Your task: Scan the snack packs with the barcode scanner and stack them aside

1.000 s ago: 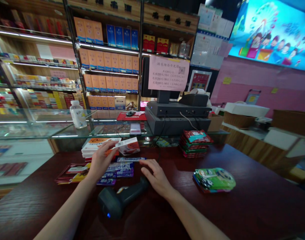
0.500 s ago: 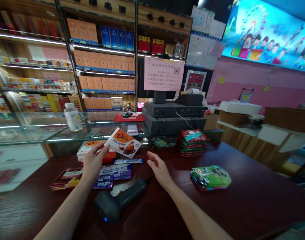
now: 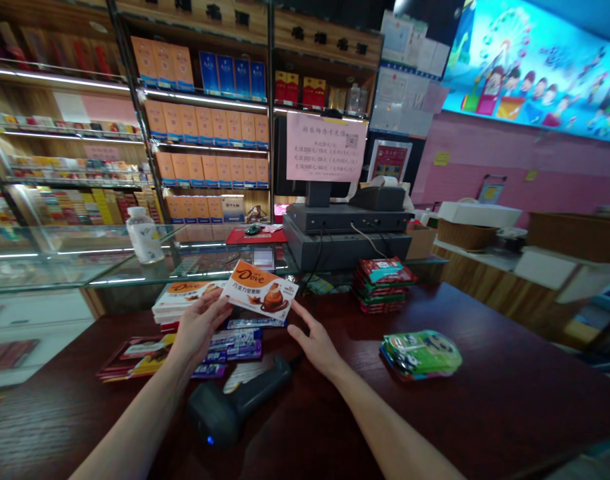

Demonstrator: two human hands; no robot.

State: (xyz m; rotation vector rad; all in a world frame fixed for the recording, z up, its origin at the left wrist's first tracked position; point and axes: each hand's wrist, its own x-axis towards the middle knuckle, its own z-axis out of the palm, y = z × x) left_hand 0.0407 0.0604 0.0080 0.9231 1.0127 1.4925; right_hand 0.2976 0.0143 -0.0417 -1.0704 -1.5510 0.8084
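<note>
While pinching a lifted Dove box (image 3: 259, 291), not yet set down, in left hand (image 3: 203, 327), holding right hand (image 3: 317, 341), thumb and forefinger apart, at its four o'clock, with stacked boxes (image 3: 173, 301) remaining at nine.

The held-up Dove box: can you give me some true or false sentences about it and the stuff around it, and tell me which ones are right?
1. The left hand is holding the held-up Dove box. True.

2. The scanner's light is red. False: the light on the scanner is blue.

3. The green packets lie on the brown table. True.

4. The bottle is lying on its side. False: the bottle stands upright.

5. The pink paper sign has writing on it. True.
</note>
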